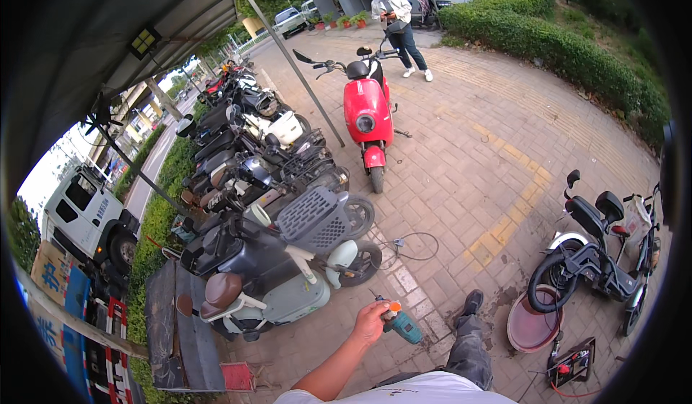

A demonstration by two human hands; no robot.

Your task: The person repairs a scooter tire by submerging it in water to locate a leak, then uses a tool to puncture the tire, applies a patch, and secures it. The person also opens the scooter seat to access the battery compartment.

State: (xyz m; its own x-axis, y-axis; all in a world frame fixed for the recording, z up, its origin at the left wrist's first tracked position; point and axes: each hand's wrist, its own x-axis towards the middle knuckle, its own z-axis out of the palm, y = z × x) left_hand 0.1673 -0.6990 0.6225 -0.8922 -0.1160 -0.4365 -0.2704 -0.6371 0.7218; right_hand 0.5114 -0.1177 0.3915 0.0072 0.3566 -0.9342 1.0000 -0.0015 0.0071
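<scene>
My left hand [370,322] reaches forward from the lower edge, its fingers closed. It holds a teal-and-black power tool that looks like a cordless drill [406,327]. A small round orange piece [395,307] shows right at the fingertips; whether it belongs to the tool, I cannot tell. Beyond the hand stands a pale green electric scooter [297,301] with a brown seat. My right hand is out of sight. One trousered leg with a dark shoe [473,303] steps forward to the right of the tool.
Several parked scooters [249,152] line the left under a canopy. A red scooter [367,108] stands ahead, with a person [393,25] behind it. At right, a black scooter [587,216] stands beside a reddish basin [535,325] and a black-framed device [571,364]. A cable loop [420,246] lies on the paving.
</scene>
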